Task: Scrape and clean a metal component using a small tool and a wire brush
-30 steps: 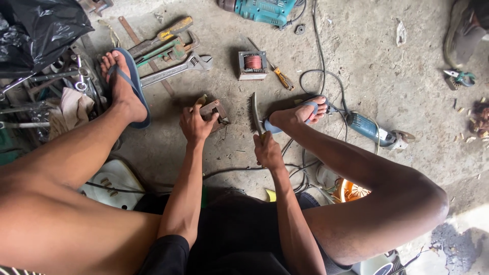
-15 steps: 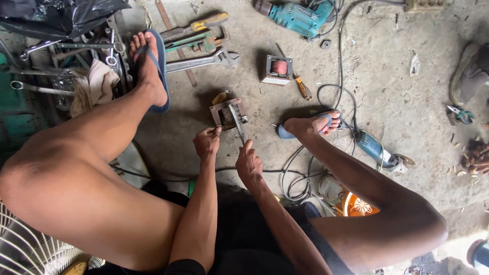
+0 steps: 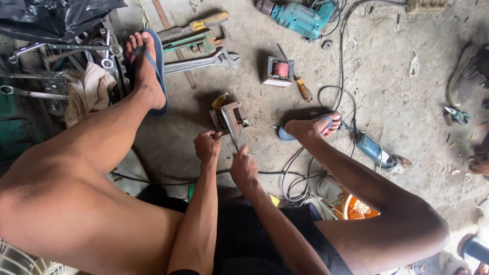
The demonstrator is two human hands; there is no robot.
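Centre frame: left hand [image 3: 206,146] steadies the transformer core [image 3: 230,116] (heavy, rigid, probably sharp-edged); right hand [image 3: 243,170] grips a flat blade [image 3: 231,132].

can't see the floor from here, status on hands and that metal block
Left hand gripping metal block edge. Right hand holds thin blade against it. Cables beside, nothing blocking.

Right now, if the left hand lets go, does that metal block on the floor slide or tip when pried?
The metal block looks dense and heavy, sitting flat: unlikely to tip. On gritty concrete it probably scrapes, not slides. The left hand steadies it; the blade looks stiff.
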